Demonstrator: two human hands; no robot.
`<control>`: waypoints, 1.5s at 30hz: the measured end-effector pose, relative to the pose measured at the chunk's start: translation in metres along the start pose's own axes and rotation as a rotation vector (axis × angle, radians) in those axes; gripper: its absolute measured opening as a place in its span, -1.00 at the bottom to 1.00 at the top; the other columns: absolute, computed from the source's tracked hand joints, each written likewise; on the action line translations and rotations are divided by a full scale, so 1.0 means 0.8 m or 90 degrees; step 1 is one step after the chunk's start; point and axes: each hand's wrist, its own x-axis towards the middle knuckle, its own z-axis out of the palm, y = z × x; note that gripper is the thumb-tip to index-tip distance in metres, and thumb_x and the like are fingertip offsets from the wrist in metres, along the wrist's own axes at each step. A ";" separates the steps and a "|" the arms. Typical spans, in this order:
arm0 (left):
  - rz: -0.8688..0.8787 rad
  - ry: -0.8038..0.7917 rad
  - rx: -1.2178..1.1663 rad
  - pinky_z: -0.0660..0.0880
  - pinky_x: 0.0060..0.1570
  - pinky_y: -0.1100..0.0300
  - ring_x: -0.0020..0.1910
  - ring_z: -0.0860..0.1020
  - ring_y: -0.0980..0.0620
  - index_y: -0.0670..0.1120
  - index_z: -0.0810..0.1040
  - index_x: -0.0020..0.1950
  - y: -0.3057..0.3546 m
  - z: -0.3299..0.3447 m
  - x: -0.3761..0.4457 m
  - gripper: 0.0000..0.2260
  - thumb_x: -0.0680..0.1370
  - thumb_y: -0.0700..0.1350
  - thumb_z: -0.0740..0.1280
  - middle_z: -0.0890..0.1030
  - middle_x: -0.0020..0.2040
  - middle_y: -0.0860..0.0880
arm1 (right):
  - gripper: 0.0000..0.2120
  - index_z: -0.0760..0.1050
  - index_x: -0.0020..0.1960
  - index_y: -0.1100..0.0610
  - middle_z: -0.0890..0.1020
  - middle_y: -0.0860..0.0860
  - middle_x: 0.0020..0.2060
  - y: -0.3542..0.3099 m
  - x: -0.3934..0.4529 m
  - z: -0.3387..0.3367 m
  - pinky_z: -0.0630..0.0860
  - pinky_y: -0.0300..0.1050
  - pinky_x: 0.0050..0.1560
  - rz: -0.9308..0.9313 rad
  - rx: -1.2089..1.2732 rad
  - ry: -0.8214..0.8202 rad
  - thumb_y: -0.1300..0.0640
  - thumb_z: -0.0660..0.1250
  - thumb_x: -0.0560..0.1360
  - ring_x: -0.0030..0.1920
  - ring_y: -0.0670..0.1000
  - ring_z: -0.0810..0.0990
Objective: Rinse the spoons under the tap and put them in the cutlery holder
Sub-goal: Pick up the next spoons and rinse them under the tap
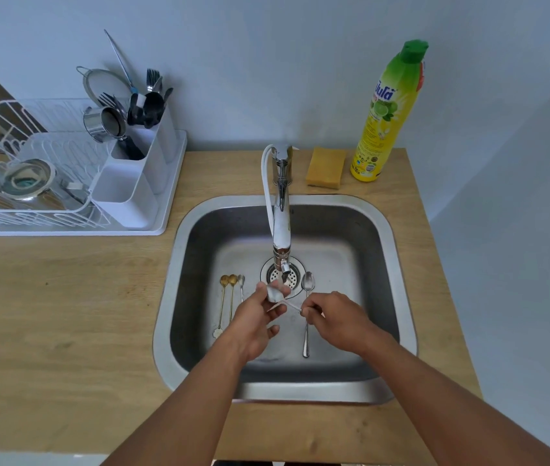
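Spoon sits just below the tap spout, bowl pinched in the left hand, handle end pinched in the right hand, likely so water hits the bowl. Whether water runs is hard to make out. More spoons lie in the sink left of the tap, one right, partly under the right hand. Holder stands far left.

A yellow sponge lies just beside a green-capped detergent bottle on the wooden counter.
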 end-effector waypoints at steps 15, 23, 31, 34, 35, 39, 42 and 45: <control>0.097 0.031 0.022 0.41 -0.07 0.09 -0.12 0.44 0.07 0.08 0.66 0.17 0.024 0.025 0.004 -0.61 0.74 0.14 0.05 0.68 -0.02 0.07 | -0.89 0.62 -0.03 -0.10 0.72 -0.19 -0.16 -0.009 0.004 -0.001 0.64 0.04 0.08 0.003 0.138 -0.036 -0.06 0.33 0.63 -0.06 -0.17 0.68; 0.219 0.016 0.240 0.46 -0.13 0.14 -0.11 0.50 0.03 0.01 0.69 0.06 0.017 0.001 0.015 -0.76 0.67 0.11 0.30 0.68 -0.07 0.05 | -0.85 0.63 -0.09 -0.10 0.73 -0.27 -0.21 -0.001 0.002 0.001 0.63 0.03 0.05 -0.009 0.112 -0.054 -0.05 0.33 0.62 -0.12 -0.19 0.67; 0.387 0.071 0.380 0.50 -0.26 0.29 -0.35 0.52 0.21 -0.02 0.68 -0.21 0.017 -0.014 0.015 -0.82 0.44 0.02 0.60 0.60 -0.36 0.09 | -0.84 0.66 -0.07 -0.08 0.73 -0.28 -0.21 0.001 0.003 0.001 0.64 0.01 0.06 -0.005 0.124 -0.066 -0.06 0.34 0.61 -0.13 -0.21 0.69; 0.429 0.170 0.428 0.48 -0.34 0.28 -0.39 0.52 0.22 0.03 0.67 -0.22 0.019 -0.006 0.012 -0.80 0.38 0.07 0.64 0.62 -0.38 0.14 | -0.83 0.65 -0.10 -0.09 0.73 -0.27 -0.22 -0.005 0.005 0.003 0.65 0.02 0.04 -0.009 0.132 -0.061 -0.07 0.33 0.60 -0.15 -0.20 0.69; 0.431 0.207 0.450 0.48 -0.34 0.23 -0.40 0.54 0.20 0.04 0.68 -0.23 0.020 -0.003 0.011 -0.80 0.43 0.11 0.59 0.63 -0.38 0.14 | -0.83 0.65 -0.10 -0.09 0.73 -0.28 -0.22 -0.007 0.006 0.003 0.65 0.01 0.04 -0.008 0.134 -0.058 -0.07 0.33 0.60 -0.15 -0.20 0.69; 0.351 0.230 0.371 0.40 -0.36 0.19 -0.36 0.67 0.09 -0.06 0.69 -0.22 0.024 0.009 0.008 -0.58 0.66 0.18 0.27 0.69 -0.28 -0.09 | -0.82 0.65 -0.11 -0.10 0.73 -0.27 -0.22 -0.006 0.006 0.006 0.65 -0.07 -0.06 0.014 0.158 -0.029 -0.04 0.33 0.61 -0.24 -0.17 0.68; 0.244 0.157 0.269 0.39 -0.21 0.21 -0.18 0.70 0.12 -0.02 0.69 -0.11 0.021 0.009 0.003 -0.59 0.70 0.16 0.17 0.74 -0.11 0.03 | -0.82 0.66 -0.12 -0.05 0.75 -0.21 -0.21 -0.005 0.005 0.011 0.65 -0.12 -0.18 0.034 0.218 -0.013 0.00 0.35 0.62 -0.38 -0.07 0.69; 0.229 0.078 0.289 0.50 -0.06 0.17 -0.06 0.67 0.05 0.03 0.73 -0.06 0.005 0.004 0.001 -0.74 0.67 0.08 0.31 0.76 -0.12 0.06 | -0.84 0.68 -0.12 -0.02 0.77 -0.17 -0.23 -0.011 0.007 0.015 0.63 -0.10 -0.02 0.040 0.291 0.001 0.05 0.39 0.62 -0.19 -0.18 0.72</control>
